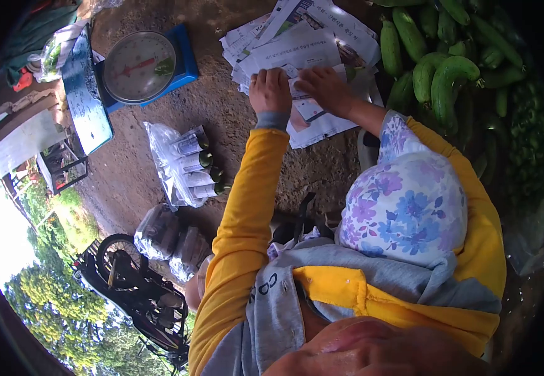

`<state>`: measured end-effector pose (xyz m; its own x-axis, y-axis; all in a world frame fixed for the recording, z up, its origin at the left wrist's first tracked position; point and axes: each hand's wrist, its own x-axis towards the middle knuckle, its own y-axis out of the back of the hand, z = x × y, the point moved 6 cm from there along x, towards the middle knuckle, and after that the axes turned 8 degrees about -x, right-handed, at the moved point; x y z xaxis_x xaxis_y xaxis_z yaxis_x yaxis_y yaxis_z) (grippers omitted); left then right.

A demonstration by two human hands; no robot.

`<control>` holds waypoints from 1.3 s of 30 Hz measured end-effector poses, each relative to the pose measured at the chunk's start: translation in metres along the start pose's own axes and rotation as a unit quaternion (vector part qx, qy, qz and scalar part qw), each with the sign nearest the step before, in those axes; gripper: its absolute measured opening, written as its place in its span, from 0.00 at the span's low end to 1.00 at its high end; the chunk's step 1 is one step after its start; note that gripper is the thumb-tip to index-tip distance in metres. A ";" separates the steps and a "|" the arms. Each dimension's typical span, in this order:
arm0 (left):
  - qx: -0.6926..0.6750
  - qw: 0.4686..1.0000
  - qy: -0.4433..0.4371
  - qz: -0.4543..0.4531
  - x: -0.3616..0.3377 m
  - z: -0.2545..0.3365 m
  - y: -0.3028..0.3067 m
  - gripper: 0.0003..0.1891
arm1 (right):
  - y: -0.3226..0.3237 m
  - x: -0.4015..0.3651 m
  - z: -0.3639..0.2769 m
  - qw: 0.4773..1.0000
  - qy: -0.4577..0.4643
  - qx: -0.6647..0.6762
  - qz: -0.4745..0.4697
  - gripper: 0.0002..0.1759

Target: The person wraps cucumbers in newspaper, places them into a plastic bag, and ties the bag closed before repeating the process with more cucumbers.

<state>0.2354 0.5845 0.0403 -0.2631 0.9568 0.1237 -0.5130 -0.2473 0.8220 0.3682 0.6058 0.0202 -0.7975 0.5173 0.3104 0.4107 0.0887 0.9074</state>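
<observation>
My left hand (270, 91), in a yellow sleeve with a grey cuff, has its fingers curled down over a printed newspaper sheet (302, 52). Close beside it, my right hand (326, 89) presses bent fingers on the same paper, which looks folded or rolled under both hands. A bit of green (349, 73) peeks out by the right hand; what is wrapped there is mostly hidden. More newspaper sheets lie spread beneath. Large green cucumbers (409, 32) are heaped just right of the papers.
A dial scale (139, 67) on a blue base stands at the upper left. Below it, a clear plastic bag (166, 166) lies with several paper-wrapped cucumbers (191, 163). Filled plastic bags (158, 232) sit lower down, near a parked motorbike (140, 282). Small green produce (528, 131) is piled far right.
</observation>
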 end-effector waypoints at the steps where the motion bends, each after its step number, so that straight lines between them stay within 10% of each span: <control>1: -0.022 0.996 0.079 -0.029 -0.016 -0.002 0.009 0.10 | -0.005 0.008 0.007 0.999 -0.008 0.022 -0.043 0.20; 3: -0.177 0.938 0.279 -0.106 -0.051 -0.024 -0.003 0.12 | -0.005 0.018 0.014 0.997 -0.019 0.057 -0.047 0.23; 6: -0.621 0.591 0.508 -0.082 -0.105 -0.031 -0.056 0.19 | -0.008 0.022 0.009 0.986 -0.053 0.151 -0.054 0.25; 10: -0.805 0.458 0.377 -0.013 -0.087 -0.017 -0.074 0.18 | -0.023 0.011 -0.005 0.927 -0.168 0.315 -0.116 0.24; 13: -0.803 0.492 0.335 0.033 -0.080 -0.025 -0.059 0.18 | -0.034 0.003 -0.015 0.789 -0.263 0.534 -0.152 0.19; 17: -0.783 0.518 0.333 0.087 -0.078 -0.032 -0.039 0.14 | 0.032 0.035 -0.022 0.987 -0.038 0.128 -0.092 0.23; 20: -0.800 0.451 0.364 0.155 -0.073 -0.038 -0.017 0.13 | -0.024 0.024 -0.003 0.835 -0.252 0.486 -0.057 0.29; 26: -0.690 0.552 0.400 0.243 -0.068 -0.048 0.031 0.15 | 0.034 0.057 -0.080 0.946 -0.015 0.309 -0.096 0.30; 29: -0.792 0.476 0.319 0.212 -0.067 -0.051 0.062 0.13 | 0.007 0.065 -0.084 0.756 -0.146 0.569 -0.287 0.29; 32: -0.763 0.516 0.327 0.211 -0.075 -0.065 0.081 0.08 | 0.007 0.059 -0.107 0.437 -0.201 0.749 -0.455 0.25; 35: -0.675 0.582 0.341 0.300 -0.084 -0.082 0.091 0.09 | 0.001 0.071 -0.118 0.722 -0.152 0.588 -0.331 0.27; 37: -0.608 0.650 0.285 0.356 -0.080 -0.087 0.098 0.13 | -0.007 0.074 -0.123 0.796 -0.129 0.496 -0.323 0.33; 39: -0.707 0.594 0.245 0.297 -0.073 -0.076 0.115 0.12 | -0.005 0.076 -0.127 0.507 -0.171 0.676 -0.507 0.35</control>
<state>0.1337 0.4748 0.0837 -0.7685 0.5637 -0.3027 -0.2934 -0.7308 -0.6163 0.2492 0.5362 0.0752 -0.8735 -0.2805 -0.3978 -0.0223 0.8394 -0.5430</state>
